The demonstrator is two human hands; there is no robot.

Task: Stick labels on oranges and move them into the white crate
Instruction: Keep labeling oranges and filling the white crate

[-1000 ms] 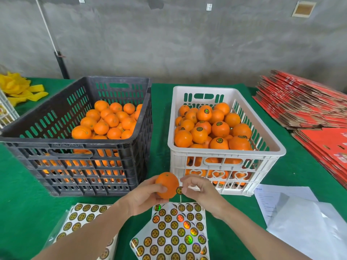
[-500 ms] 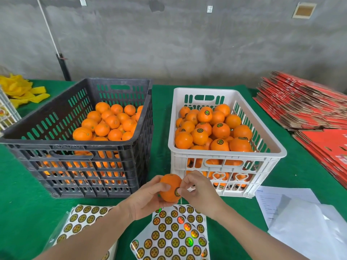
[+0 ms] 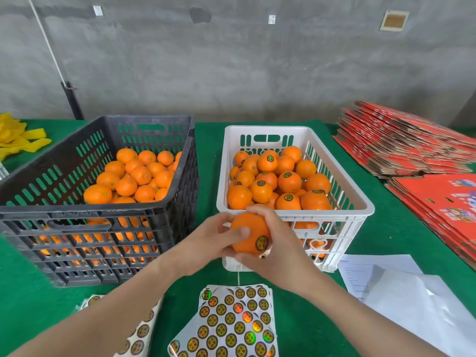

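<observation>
Green cloth (image 3: 296,318) covers the table; both hands, left hand (image 3: 203,247) and right hand (image 3: 279,256), curl their fingers round the labelled orange (image 3: 248,234) just before the white crate's (image 3: 360,210) near wall. Best lift it over and set it down gently

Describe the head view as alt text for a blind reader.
A left hand and right hand grip one labelled orange in front of a white crate of oranges, several labelled. A black crate of unlabelled oranges stands beside it on a green table; sticker sheets lie nearest the camera.
</observation>
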